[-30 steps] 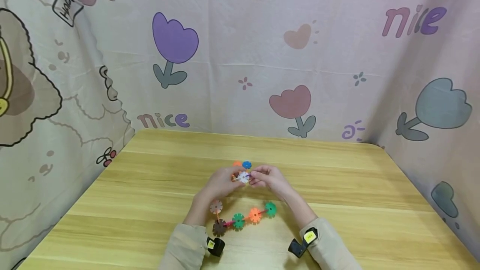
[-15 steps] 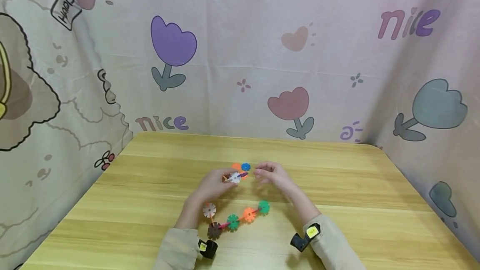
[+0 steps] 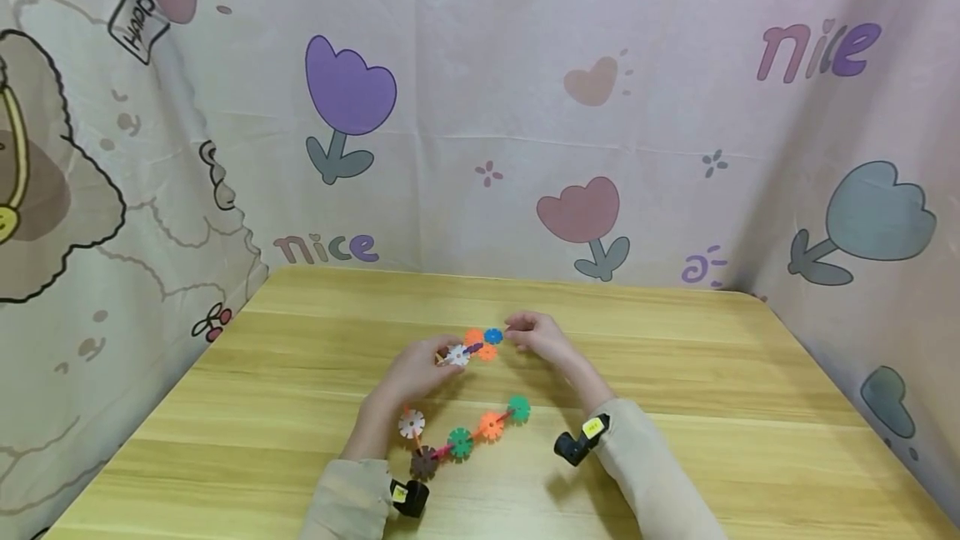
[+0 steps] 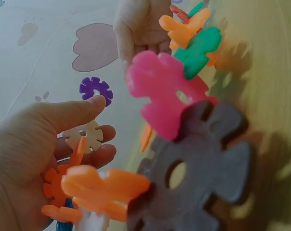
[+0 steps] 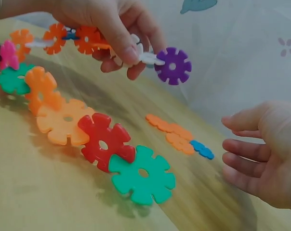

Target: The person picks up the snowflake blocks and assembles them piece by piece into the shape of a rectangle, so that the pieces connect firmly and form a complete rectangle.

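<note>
My left hand [image 3: 416, 369] pinches a white notched plastic disc [image 3: 457, 355] between thumb and fingers. A purple disc [image 5: 183, 73] stands out at the end of this chain of interlocked snowflake discs. From the hand the chain runs back past orange pieces [image 4: 104, 185] to a dark brown disc [image 4: 222, 159], a pink one [image 4: 155, 86] and a green end disc [image 5: 157, 185]. My right hand [image 3: 543, 338] holds nothing; its fingers are relaxed, with the tips right by a blue disc [image 3: 492, 336] lying on the table.
Loose orange discs [image 5: 179, 143] lie flat against the blue one. The chain's near stretch lies across the wooden table [image 3: 675, 440] between the forearms. A printed curtain [image 3: 450, 65] hangs behind the table's far edge. Black wrist cameras [image 3: 410, 498] sit on both sleeves.
My right hand let go of the purple disc, drew away to the right, then moved to the blue disc. My left hand shifted left with the chain, and its near stretch slid left too.
</note>
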Demonstrator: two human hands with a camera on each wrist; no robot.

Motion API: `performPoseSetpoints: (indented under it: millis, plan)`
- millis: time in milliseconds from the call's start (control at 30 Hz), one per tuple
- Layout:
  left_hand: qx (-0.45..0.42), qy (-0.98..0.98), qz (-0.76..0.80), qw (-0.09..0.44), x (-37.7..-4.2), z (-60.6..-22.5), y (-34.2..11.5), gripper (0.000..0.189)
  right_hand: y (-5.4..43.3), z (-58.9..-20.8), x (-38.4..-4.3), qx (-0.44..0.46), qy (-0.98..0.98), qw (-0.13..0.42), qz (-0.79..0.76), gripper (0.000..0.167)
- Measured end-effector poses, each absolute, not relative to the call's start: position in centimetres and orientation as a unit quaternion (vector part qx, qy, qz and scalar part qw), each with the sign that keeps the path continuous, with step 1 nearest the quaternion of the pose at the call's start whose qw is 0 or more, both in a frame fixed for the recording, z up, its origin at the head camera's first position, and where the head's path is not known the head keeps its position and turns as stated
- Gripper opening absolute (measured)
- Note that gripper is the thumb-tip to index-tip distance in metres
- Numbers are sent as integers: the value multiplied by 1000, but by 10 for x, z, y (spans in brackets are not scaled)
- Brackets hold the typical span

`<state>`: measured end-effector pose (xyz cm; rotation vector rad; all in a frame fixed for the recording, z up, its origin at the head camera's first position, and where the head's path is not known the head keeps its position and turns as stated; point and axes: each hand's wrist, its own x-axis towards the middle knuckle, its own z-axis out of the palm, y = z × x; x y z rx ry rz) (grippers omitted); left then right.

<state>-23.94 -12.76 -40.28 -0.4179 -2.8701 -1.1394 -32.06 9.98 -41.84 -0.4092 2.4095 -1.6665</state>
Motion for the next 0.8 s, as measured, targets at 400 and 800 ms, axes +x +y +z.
performPoseSetpoints:
  millis: [400,800]
  plan:
    - [-133,-921,-365,6,-241,-403,-129,39,84,-432,-338,-159,875,49,-455,29]
    - [-132,-920,-369,9,-241,-403,-128,37,74,-429,-337,-176,917,31,-358,27]
